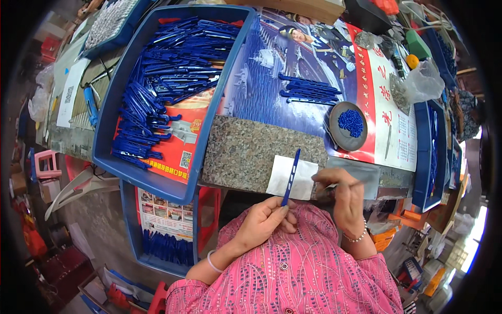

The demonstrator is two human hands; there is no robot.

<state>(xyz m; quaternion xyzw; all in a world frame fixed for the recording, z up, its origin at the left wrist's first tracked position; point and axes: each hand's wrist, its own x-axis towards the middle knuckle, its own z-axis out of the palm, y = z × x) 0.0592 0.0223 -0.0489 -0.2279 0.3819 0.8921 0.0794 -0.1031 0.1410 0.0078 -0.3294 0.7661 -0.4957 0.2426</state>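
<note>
A slim blue strip with pale marks [292, 177] stands slanted in the fingers of my left hand [265, 221], which pinches its lower end close to my body. Its upper part crosses over a white sheet [282, 183] at the edge of a speckled stone slab [251, 152]. My right hand [346, 194] is raised just right of the sheet, apart from the strip; its fingers are bent and smeared by motion, so what they hold, if anything, is unclear. Beyond it sits a round dish [334, 121] with small blue pieces [351, 123].
A large blue tray [209, 131] at left holds many blue strips [178, 57]. More strips [309, 90] lie on the poster-covered table. Below the large tray is another blue tray [132, 230]; a further one [420, 157] stands at right. A clear plastic bag [422, 81] lies at far right.
</note>
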